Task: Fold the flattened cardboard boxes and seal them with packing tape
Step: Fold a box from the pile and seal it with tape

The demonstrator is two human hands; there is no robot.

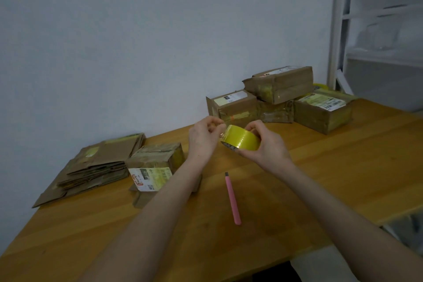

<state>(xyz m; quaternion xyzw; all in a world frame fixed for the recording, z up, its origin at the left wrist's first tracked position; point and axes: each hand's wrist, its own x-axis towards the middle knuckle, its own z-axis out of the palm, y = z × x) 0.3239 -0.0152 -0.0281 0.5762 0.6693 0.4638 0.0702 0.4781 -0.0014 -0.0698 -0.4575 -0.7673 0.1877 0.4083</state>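
- The left grip [204, 138] is raised above the desk [343, 167], back of the hand towards the camera. Its fingers are curled in, and thumb and fingertips [219, 127] pinch at the upper left rim of the tape roll [242, 141].
- The right grip [269, 146] holds the same roll from the right and below. Its fingers wrap over the top and its thumb lies underneath, so the roll is firmly clasped.
- The tape roll is yellow-green and is held in the air between the two grips, above the middle of the desk. Its flat face is turned towards the left grip.
- Both bare forearms reach in from the bottom edge and converge on the roll.
- A pink utility knife [233, 199] lies flat on the desk between the forearms, its dark tip pointing away from the person.
- A folded cardboard box [155, 162] with a printed label stands to the left. The left forearm crosses in front of it and hides its lower right corner.
- Just beside that box, further left, lies a stack of flattened cardboard boxes [100, 167].
- At the far side of the desk, beyond the grips and against the pale wall [137, 41], sit taped boxes [279, 96] — one rests on top of the others.
- A white shelf frame [338, 30] stands at the right edge.
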